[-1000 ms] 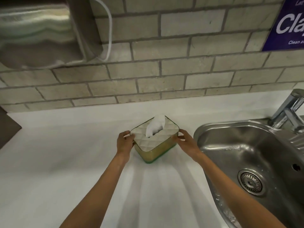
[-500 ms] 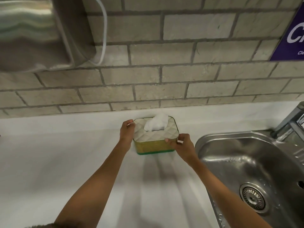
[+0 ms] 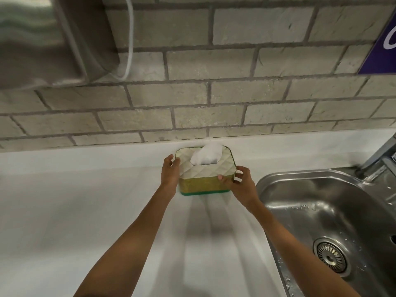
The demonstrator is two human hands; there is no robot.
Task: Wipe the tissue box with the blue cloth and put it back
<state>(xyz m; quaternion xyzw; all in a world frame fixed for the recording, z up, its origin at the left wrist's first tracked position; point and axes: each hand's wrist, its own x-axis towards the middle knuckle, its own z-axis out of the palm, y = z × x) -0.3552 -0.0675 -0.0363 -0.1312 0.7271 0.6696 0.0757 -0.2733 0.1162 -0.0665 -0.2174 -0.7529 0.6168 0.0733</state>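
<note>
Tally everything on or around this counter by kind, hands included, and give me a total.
Hands: 2, left hand and right hand
Tissue boxes: 1, tissue box
Sinks: 1, sink
Taps: 1, tap
Wall dispensers: 1, metal dispenser
Wall signs: 1, purple sign
Blue cloths: 0 in view
Total: 7

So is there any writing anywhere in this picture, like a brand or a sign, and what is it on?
Purple sign on the brick wall, top right: only part of one white letter shows, cut off by the edge of the picture; not readable.
Sink drain: embossed marks, too small and blurred to read.
Tissue box: no writing visible on its quilted top or front.
Nothing else carries text.
</note>
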